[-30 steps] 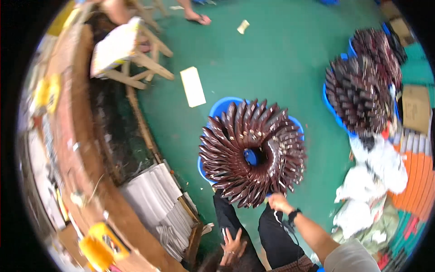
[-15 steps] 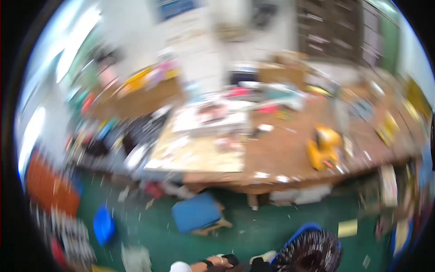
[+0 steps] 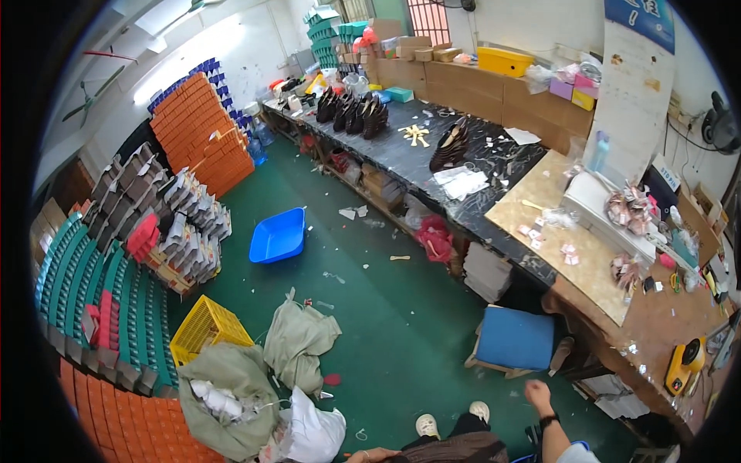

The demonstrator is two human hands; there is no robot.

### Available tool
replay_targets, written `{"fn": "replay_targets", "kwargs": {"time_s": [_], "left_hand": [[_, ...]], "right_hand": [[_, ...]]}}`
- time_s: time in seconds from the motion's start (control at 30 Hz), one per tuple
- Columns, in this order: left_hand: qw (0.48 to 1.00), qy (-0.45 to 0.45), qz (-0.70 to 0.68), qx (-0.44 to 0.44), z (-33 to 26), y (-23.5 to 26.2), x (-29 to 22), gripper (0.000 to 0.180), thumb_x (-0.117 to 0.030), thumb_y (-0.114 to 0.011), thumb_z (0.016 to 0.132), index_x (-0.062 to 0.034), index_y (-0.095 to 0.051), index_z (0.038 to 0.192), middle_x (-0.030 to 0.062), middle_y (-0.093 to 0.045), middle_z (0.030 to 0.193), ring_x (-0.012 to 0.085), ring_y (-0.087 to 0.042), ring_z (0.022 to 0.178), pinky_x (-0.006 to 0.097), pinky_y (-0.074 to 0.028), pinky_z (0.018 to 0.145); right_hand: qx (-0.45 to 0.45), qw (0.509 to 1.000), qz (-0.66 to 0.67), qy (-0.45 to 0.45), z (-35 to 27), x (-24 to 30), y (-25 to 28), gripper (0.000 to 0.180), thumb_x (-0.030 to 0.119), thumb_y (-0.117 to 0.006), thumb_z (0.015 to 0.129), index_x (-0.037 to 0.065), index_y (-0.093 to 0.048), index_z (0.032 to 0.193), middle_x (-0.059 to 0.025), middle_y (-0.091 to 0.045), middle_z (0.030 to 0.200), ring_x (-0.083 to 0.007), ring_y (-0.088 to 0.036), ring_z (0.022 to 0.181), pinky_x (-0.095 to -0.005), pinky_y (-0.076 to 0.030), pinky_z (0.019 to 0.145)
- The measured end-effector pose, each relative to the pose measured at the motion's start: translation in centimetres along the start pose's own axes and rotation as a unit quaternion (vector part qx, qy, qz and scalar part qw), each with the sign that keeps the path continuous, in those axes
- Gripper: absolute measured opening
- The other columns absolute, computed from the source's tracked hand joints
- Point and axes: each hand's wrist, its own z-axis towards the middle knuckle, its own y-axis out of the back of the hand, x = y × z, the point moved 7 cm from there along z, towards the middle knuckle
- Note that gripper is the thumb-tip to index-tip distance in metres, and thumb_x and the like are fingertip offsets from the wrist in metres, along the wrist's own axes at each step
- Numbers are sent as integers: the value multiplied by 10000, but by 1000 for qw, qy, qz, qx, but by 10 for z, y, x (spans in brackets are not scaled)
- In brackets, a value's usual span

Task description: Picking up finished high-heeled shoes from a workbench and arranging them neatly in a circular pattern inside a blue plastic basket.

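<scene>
My right hand (image 3: 538, 395), a dark watch on its wrist, is raised at the lower right with nothing in it. It hangs just below a blue-topped wooden stool (image 3: 515, 338) and touches nothing. Only the fingers of my left hand (image 3: 372, 455) show at the bottom edge, lying on my dark trouser leg; the rest is cut off. My white shoes (image 3: 427, 425) rest on the green floor (image 3: 386, 309).
A long workbench (image 3: 494, 166) with dark shoe parts runs along the right. A blue basin (image 3: 278, 235), a yellow crate (image 3: 207, 328) and stuffed sacks (image 3: 297, 339) lie on the floor. Stacked orange and green boxes (image 3: 201, 127) fill the left.
The view has swung up from the floor and a ring of dark shoe parts in a blue basin to the whole room. My right hand no longer touches that ring.
</scene>
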Motion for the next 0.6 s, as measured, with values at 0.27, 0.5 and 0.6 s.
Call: {"fn": "replay_targets", "kwargs": {"time_s": [0.27, 0.5, 0.6], "left_hand": [[985, -61, -144, -69, 56, 133, -7, 183, -194, -521, 857, -55, -634, 894, 73, -626, 966, 190, -577, 898, 317, -442, 796], [909, 61, -407, -68, 122, 281, -88, 209, -220, -569, 872, -28, -638, 918, 39, -624, 789, 136, -583, 697, 303, -472, 597], [931, -14, -217, -293, 170, 383, -56, 407, -410, -511, 864, -66, -664, 1017, 29, -667, 862, 186, -623, 779, 355, -485, 677]], "right_hand": [[352, 930, -41, 95, 87, 321, -181, 303, 235, -568, 813, 43, -636, 1037, -135, -663, 877, -225, -637, 822, -343, -488, 765], [346, 932, -108, 35, 245, 350, -226, 345, 279, -576, 808, 67, -631, 1075, -131, -666, 910, -232, -634, 858, -351, -486, 786], [289, 955, -56, 45, 333, 411, -244, 318, 286, -610, 785, 71, -646, 1016, -123, -670, 905, -234, -639, 835, -344, -492, 764]]}}
